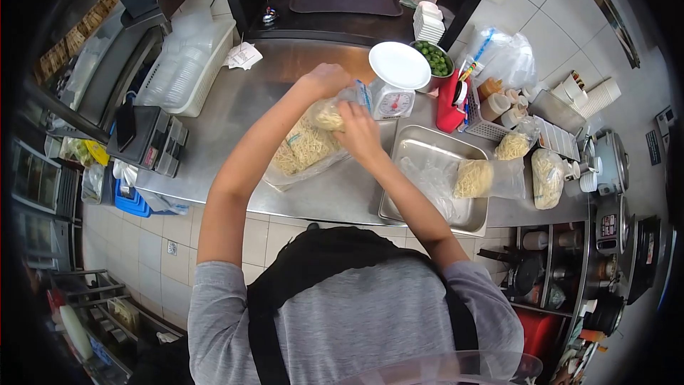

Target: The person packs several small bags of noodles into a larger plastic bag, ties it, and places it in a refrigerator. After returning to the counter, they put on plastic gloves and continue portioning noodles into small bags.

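A small clear plastic bag of noodles (pixel 328 115) is between my two hands, above a larger open bag of pale noodles (pixel 303 148) on the steel counter. My right hand (pixel 358 130) is closed on the small bag's near right side. My left hand (pixel 328 80) is curled at the bag's upper edge; its fingertips are partly hidden. Just right of my hands stands a white kitchen scale (pixel 394 102) with a round plate on top. Further right, a steel tray (pixel 434 144) holds loose plastic bags and a bagged portion of noodles (pixel 473 179).
Two more noodle bags (pixel 547 178) lie at the counter's right end. A red holder (pixel 449 103), sauce bottles (pixel 494 107) and a bowl of green pieces (pixel 434 58) stand behind the tray. At left are a white basket of plastic containers (pixel 192 93) and a dark drawer box (pixel 146 139).
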`<state>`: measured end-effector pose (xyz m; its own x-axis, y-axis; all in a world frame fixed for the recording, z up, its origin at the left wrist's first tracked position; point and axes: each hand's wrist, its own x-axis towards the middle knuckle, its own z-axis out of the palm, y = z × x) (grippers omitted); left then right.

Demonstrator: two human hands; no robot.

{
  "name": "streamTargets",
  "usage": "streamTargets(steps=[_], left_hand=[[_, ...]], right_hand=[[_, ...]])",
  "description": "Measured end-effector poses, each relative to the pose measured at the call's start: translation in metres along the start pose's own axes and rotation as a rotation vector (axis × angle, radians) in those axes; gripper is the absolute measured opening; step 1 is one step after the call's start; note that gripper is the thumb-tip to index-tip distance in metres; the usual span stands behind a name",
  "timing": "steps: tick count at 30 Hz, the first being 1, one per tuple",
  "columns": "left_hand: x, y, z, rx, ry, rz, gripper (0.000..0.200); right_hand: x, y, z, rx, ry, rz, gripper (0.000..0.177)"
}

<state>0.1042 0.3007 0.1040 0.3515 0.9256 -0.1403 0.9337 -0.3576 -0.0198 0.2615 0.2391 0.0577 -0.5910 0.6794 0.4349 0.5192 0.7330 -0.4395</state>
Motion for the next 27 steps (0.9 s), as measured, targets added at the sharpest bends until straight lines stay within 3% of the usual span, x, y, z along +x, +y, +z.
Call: streamTargets(steps=[2,5,8,9,12,15,18,20,22,24,25,27], left_hand=[[-0.006,0.002,0.003,-0.023,0.054,0.061,0.040],[-0.010,-0.004,0.009,-0.031,0.187,0.113,0.040],[-0.015,0.004,0.020,-0.074,0.236,0.133,0.040],[-0.013,0.005,0.016,-0.086,0.253,0.131,0.040],[-0.026,0.016,-0.008,-0.195,0.171,0.053,0.040],[-0.030,0.013,-0.008,-0.201,0.247,0.107,0.038],[-0.028,0.007,0.010,-0.215,0.371,0.156,0.038],[-0.030,0.009,0.012,-0.310,0.345,0.202,0.040],[-0.044,0.019,0.013,-0.272,0.508,0.252,0.034],[-0.078,0.039,-0.005,-0.220,0.478,0.175,0.044],[-0.101,0.053,-0.011,-0.344,0.470,0.093,0.053],[-0.143,0.066,-0.008,-0.386,0.484,0.037,0.048]], right_hand=[[0.010,0.007,0.025,0.073,-0.202,0.174,0.065],[0.030,0.042,0.038,0.571,-0.267,0.472,0.073],[0.042,0.079,0.069,0.625,-0.467,0.653,0.077],[0.047,0.068,0.057,0.370,-0.460,0.508,0.073],[0.039,0.037,0.049,-0.234,-0.149,0.125,0.060],[0.028,0.005,0.045,-0.238,-0.178,0.105,0.048],[0.025,0.009,0.050,-0.192,-0.287,0.198,0.040],[0.033,0.042,0.081,-0.225,-0.295,0.176,0.043],[0.030,0.074,0.096,-0.221,-0.148,-0.055,0.040],[0.020,0.085,0.031,0.307,-0.241,0.005,0.032],[0.014,0.085,-0.006,0.578,-0.274,0.009,0.029],[-0.005,0.108,-0.077,0.633,-0.035,0.232,0.025]])
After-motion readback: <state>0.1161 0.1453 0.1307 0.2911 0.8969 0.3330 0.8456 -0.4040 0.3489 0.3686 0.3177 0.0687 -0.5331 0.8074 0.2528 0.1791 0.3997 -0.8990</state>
